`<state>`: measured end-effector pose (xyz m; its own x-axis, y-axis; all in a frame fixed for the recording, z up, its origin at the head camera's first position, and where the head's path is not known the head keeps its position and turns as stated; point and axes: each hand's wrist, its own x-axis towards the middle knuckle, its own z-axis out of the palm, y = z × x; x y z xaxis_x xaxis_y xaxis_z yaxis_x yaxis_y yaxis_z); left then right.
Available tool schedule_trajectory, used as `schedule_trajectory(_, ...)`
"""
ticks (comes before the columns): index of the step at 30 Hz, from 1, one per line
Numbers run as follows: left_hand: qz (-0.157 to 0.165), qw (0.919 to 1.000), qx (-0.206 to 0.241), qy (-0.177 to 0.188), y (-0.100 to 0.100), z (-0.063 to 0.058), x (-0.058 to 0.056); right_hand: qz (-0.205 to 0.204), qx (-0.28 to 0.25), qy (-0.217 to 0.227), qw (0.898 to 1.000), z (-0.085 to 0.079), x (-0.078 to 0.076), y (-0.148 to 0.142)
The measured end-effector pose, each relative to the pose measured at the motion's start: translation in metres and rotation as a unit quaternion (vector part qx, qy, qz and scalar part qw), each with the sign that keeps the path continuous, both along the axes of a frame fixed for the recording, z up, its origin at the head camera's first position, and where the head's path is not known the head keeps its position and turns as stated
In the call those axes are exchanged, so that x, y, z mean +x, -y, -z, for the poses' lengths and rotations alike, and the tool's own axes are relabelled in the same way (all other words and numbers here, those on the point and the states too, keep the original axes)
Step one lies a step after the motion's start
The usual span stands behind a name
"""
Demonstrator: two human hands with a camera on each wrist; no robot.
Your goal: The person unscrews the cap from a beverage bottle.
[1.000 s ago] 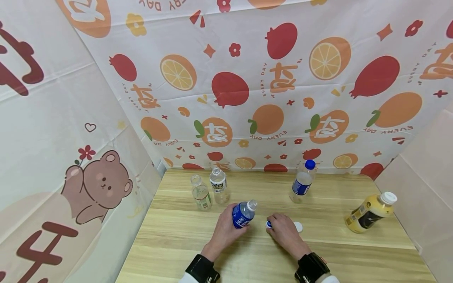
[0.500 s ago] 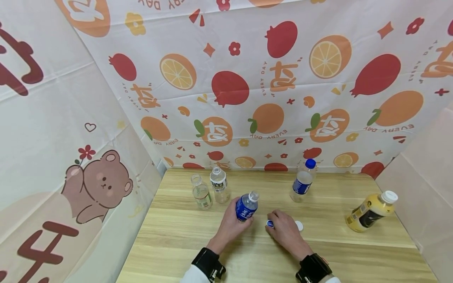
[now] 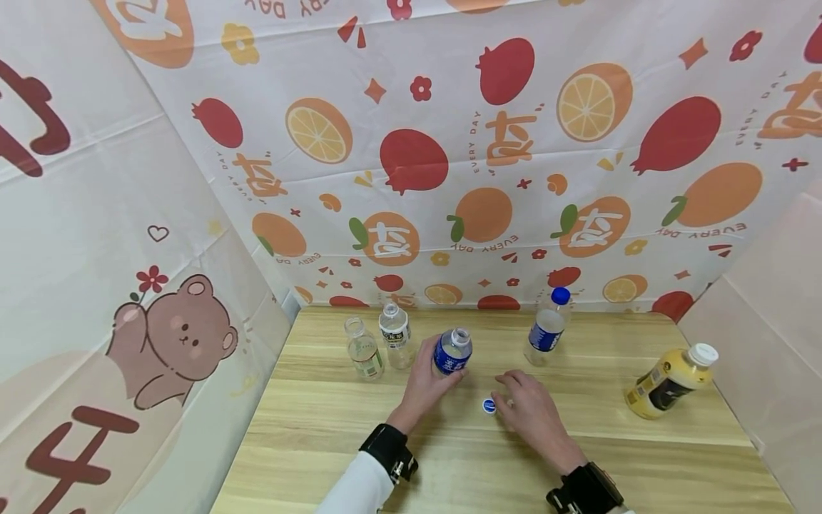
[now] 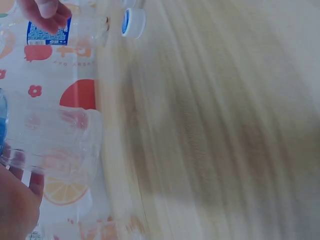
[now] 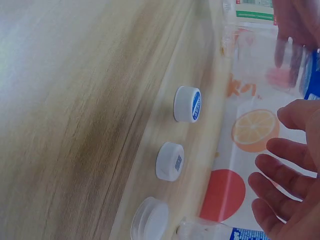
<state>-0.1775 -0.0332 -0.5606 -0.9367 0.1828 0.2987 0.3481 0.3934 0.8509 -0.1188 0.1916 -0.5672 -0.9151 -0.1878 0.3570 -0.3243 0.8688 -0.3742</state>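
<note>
My left hand (image 3: 427,382) grips a clear plastic bottle (image 3: 452,350) with a blue label and an uncapped mouth. In the left wrist view, the lower part of that bottle (image 4: 55,140) is see-through, and it is held off the table. Over the table, my right hand (image 3: 529,414) holds nothing, its fingers (image 5: 285,172) spread. Near its fingertips lies a white cap (image 3: 489,405) with a blue top. The right wrist view has that cap (image 5: 188,104) in a row with a white cap with a small printed mark (image 5: 170,161) and a wider white cap (image 5: 150,219).
Two uncapped clear bottles, one with a green-and-white label (image 3: 364,351) and one black-and-white (image 3: 396,339), stand back left. A blue-capped bottle (image 3: 547,332) stands behind my right hand. A yellow bottle (image 3: 668,382) with a white cap stands right. Printed cloth (image 3: 359,64) hangs behind the table.
My left hand has moved away from me and slightly right with the bottle, which stands more upright. My right hand has drawn back from the blue-topped cap, leaving it on the table.
</note>
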Motion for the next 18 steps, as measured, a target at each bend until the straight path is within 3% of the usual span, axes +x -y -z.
schedule_trajectory(5,-0.014,0.9991,0.015,0.036,-0.008,-0.003,-0.011,0.004,-0.002,-0.031,1.000,0.000,0.001,-0.005)
schedule_trajectory(11,-0.042,0.9960,0.022,0.075,-0.019,0.000,-0.020,0.018,0.000,-0.028,0.999,0.003,0.001,-0.010)
schedule_trajectory(18,-0.070,0.9949,0.013,0.071,-0.027,0.005,-0.029,0.019,-0.002,-0.022,1.000,0.004,0.001,-0.012)
